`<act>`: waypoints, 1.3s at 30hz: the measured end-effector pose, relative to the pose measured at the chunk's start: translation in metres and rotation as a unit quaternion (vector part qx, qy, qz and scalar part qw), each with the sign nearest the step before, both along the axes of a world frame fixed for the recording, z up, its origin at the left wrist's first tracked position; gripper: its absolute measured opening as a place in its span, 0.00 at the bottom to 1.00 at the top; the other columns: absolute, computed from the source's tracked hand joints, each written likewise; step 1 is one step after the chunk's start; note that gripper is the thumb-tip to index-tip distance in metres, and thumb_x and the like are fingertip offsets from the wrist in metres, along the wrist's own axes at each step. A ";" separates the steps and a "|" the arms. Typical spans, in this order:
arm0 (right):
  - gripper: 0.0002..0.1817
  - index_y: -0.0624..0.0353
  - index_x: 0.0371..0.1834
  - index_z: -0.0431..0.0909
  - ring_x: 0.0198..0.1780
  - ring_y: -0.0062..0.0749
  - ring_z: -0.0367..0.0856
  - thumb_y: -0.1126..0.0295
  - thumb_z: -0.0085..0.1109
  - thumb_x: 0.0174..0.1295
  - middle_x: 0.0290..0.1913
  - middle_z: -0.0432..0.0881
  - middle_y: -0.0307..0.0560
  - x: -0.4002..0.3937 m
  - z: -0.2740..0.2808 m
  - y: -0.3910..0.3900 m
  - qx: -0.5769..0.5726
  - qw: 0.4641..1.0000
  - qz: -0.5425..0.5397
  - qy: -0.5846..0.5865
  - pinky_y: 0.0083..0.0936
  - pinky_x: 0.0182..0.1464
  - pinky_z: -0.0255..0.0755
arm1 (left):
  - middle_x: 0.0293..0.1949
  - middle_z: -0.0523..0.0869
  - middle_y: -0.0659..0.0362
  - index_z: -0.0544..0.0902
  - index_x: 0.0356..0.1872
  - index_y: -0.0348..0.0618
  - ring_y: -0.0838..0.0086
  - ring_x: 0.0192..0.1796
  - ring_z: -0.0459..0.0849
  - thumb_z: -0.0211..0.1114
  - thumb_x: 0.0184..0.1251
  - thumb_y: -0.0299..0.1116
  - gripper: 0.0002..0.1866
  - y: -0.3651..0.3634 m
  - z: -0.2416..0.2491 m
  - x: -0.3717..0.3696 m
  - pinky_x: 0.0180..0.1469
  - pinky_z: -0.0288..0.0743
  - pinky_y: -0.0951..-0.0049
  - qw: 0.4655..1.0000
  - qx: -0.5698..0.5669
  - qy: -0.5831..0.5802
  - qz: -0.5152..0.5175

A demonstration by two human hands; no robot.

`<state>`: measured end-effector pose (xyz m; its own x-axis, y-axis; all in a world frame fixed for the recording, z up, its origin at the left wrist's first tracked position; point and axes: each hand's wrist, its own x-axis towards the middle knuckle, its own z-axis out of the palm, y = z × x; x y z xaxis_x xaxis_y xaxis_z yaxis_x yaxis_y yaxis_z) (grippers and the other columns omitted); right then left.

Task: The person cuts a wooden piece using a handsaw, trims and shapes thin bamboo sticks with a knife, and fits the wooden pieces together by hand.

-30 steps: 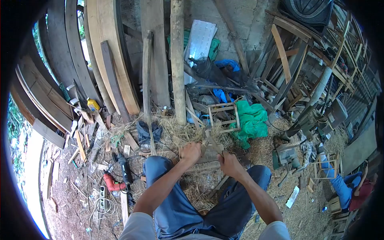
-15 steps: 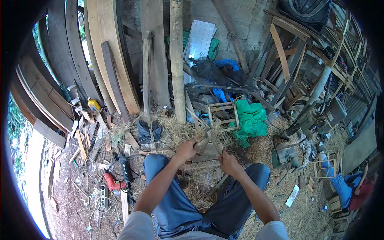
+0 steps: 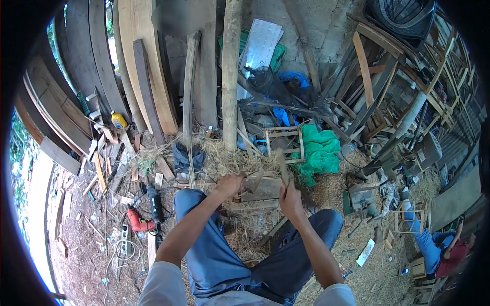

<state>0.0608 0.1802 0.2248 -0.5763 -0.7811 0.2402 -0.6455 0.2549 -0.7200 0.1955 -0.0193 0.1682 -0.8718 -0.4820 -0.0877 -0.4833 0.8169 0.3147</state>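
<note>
My left hand (image 3: 230, 185) is closed around a small piece of wood (image 3: 258, 181), keeping it tilted above a wooden block (image 3: 265, 193) between my knees. To its right, my right hand (image 3: 291, 199) grips a hand tool (image 3: 283, 166) by its pale handle. The tool points upward and is smeared by motion, so its exact kind does not show. It stands apart from the piece of wood.
A red power drill (image 3: 139, 221), an angle grinder (image 3: 154, 204) and a power strip (image 3: 125, 239) lie left of my legs. Ahead are a small wooden frame (image 3: 284, 133) and green cloth (image 3: 320, 150). Another person (image 3: 449, 250) sits at far right. Shavings cover the floor.
My right hand has swung the tool up and away from the piece of wood. My left hand has shifted slightly left and up, still gripping the wood. The head view has tilted a little.
</note>
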 end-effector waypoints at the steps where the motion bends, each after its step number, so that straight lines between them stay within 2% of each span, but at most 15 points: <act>1: 0.15 0.72 0.34 0.67 0.16 0.56 0.74 0.67 0.47 0.70 0.14 0.71 0.62 -0.006 -0.022 0.001 0.015 0.998 0.030 0.048 0.40 0.16 0.61 | 0.31 0.82 0.40 0.71 0.50 0.37 0.45 0.37 0.82 0.44 0.73 0.49 0.22 -0.002 -0.004 0.000 0.39 0.75 0.48 0.999 0.001 0.031 -0.018; 5: 0.16 0.72 0.34 0.67 0.13 0.53 0.71 0.66 0.45 0.71 0.12 0.69 0.59 -0.018 -0.045 0.002 0.079 0.996 0.047 0.018 0.38 0.15 0.58 | 0.30 0.83 0.42 0.70 0.47 0.37 0.45 0.36 0.84 0.43 0.74 0.48 0.21 0.004 -0.012 -0.002 0.39 0.77 0.50 0.998 -0.044 0.039 -0.027; 8: 0.17 0.72 0.34 0.67 0.11 0.50 0.69 0.65 0.44 0.71 0.12 0.69 0.56 -0.009 -0.004 0.002 -0.008 0.998 0.013 0.063 0.38 0.14 0.58 | 0.29 0.83 0.41 0.71 0.46 0.37 0.46 0.36 0.84 0.44 0.74 0.48 0.21 0.005 -0.010 -0.003 0.40 0.77 0.50 0.999 -0.003 0.045 -0.011; 11: 0.16 0.72 0.36 0.67 0.13 0.54 0.71 0.64 0.45 0.71 0.12 0.70 0.59 0.007 0.031 0.002 -0.010 0.998 -0.030 -0.057 0.42 0.15 0.58 | 0.29 0.83 0.41 0.71 0.46 0.36 0.45 0.37 0.84 0.44 0.74 0.46 0.20 -0.002 -0.031 -0.002 0.39 0.77 0.49 0.998 -0.037 0.050 -0.009; 12: 0.16 0.72 0.36 0.67 0.13 0.54 0.71 0.64 0.45 0.71 0.12 0.70 0.59 0.005 0.016 0.003 -0.011 0.998 -0.030 -0.057 0.42 0.15 0.58 | 0.29 0.83 0.41 0.71 0.46 0.36 0.45 0.37 0.84 0.44 0.74 0.46 0.20 -0.002 -0.026 -0.002 0.39 0.77 0.49 0.998 -0.038 0.050 -0.009; 14: 0.16 0.72 0.37 0.66 0.15 0.58 0.73 0.65 0.45 0.70 0.14 0.72 0.62 -0.002 -0.038 0.009 0.063 0.997 0.021 0.043 0.44 0.16 0.60 | 0.31 0.83 0.40 0.71 0.47 0.37 0.45 0.37 0.84 0.44 0.74 0.46 0.20 0.006 -0.011 -0.005 0.39 0.77 0.49 0.999 0.026 0.021 0.006; 17: 0.16 0.74 0.38 0.67 0.16 0.58 0.74 0.66 0.45 0.69 0.15 0.72 0.64 -0.006 -0.038 0.004 0.055 0.998 0.024 0.029 0.45 0.17 0.61 | 0.31 0.82 0.38 0.71 0.50 0.36 0.43 0.36 0.83 0.44 0.74 0.48 0.23 0.008 -0.023 -0.010 0.37 0.77 0.47 0.999 0.021 0.029 -0.010; 21: 0.16 0.73 0.37 0.68 0.16 0.59 0.73 0.65 0.46 0.70 0.15 0.72 0.66 0.003 0.020 0.003 0.013 0.999 -0.013 -0.036 0.44 0.18 0.61 | 0.30 0.82 0.39 0.70 0.50 0.34 0.44 0.36 0.83 0.45 0.74 0.47 0.23 0.011 -0.028 -0.012 0.37 0.77 0.47 0.999 0.010 0.049 -0.013; 25: 0.16 0.72 0.35 0.68 0.16 0.58 0.73 0.64 0.46 0.70 0.16 0.73 0.64 0.005 -0.012 0.006 -0.040 0.998 -0.043 -0.017 0.43 0.18 0.61 | 0.29 0.82 0.39 0.71 0.48 0.33 0.46 0.34 0.83 0.47 0.73 0.46 0.22 0.008 -0.026 -0.008 0.36 0.78 0.49 0.999 0.011 0.051 -0.016; 27: 0.16 0.71 0.35 0.68 0.16 0.56 0.74 0.64 0.46 0.70 0.16 0.72 0.62 0.000 -0.045 0.009 0.099 0.995 -0.003 0.020 0.41 0.19 0.61 | 0.29 0.82 0.40 0.71 0.47 0.33 0.46 0.33 0.83 0.47 0.73 0.46 0.21 0.009 -0.029 -0.008 0.35 0.78 0.50 0.998 -0.003 0.065 -0.013; 29: 0.15 0.70 0.35 0.68 0.16 0.55 0.74 0.65 0.46 0.70 0.16 0.73 0.61 -0.007 -0.046 0.010 0.082 0.996 0.001 0.016 0.41 0.19 0.61 | 0.27 0.82 0.40 0.71 0.44 0.33 0.46 0.31 0.83 0.48 0.73 0.44 0.19 0.005 -0.034 -0.009 0.33 0.78 0.51 0.996 -0.017 0.077 -0.036; 33: 0.15 0.70 0.37 0.68 0.16 0.55 0.73 0.65 0.46 0.70 0.16 0.73 0.60 -0.002 0.010 0.004 0.026 0.999 -0.034 -0.020 0.41 0.19 0.62 | 0.25 0.82 0.41 0.72 0.41 0.34 0.47 0.29 0.83 0.49 0.72 0.43 0.18 0.008 -0.045 -0.011 0.31 0.78 0.51 0.996 -0.028 0.081 -0.015; 36: 0.16 0.70 0.37 0.68 0.16 0.54 0.73 0.63 0.46 0.70 0.16 0.73 0.61 0.006 0.020 0.002 -0.003 0.995 -0.083 -0.049 0.42 0.19 0.62 | 0.23 0.81 0.41 0.73 0.42 0.33 0.48 0.28 0.83 0.51 0.71 0.43 0.18 0.009 -0.043 -0.005 0.30 0.77 0.51 0.996 -0.013 0.083 -0.012; 38: 0.17 0.71 0.39 0.68 0.16 0.55 0.73 0.62 0.45 0.71 0.16 0.73 0.60 0.006 -0.034 0.007 -0.040 0.995 -0.072 -0.057 0.43 0.18 0.61 | 0.22 0.81 0.42 0.73 0.43 0.32 0.47 0.27 0.83 0.51 0.71 0.43 0.19 0.011 -0.039 -0.003 0.29 0.77 0.51 0.995 -0.022 0.097 -0.013; 39: 0.18 0.71 0.38 0.68 0.16 0.55 0.73 0.61 0.45 0.71 0.15 0.73 0.61 0.000 -0.058 0.014 0.044 0.998 -0.028 -0.031 0.44 0.18 0.61 | 0.22 0.81 0.42 0.73 0.43 0.32 0.47 0.27 0.83 0.51 0.71 0.43 0.19 0.012 -0.036 -0.003 0.29 0.77 0.51 0.995 -0.022 0.099 -0.012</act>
<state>0.0607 0.1943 0.1665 -0.6318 -0.7631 0.1356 -0.5835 0.3532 -0.7312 0.1930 -0.0072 0.1317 -0.8814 -0.4598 0.1079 -0.3951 0.8431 0.3649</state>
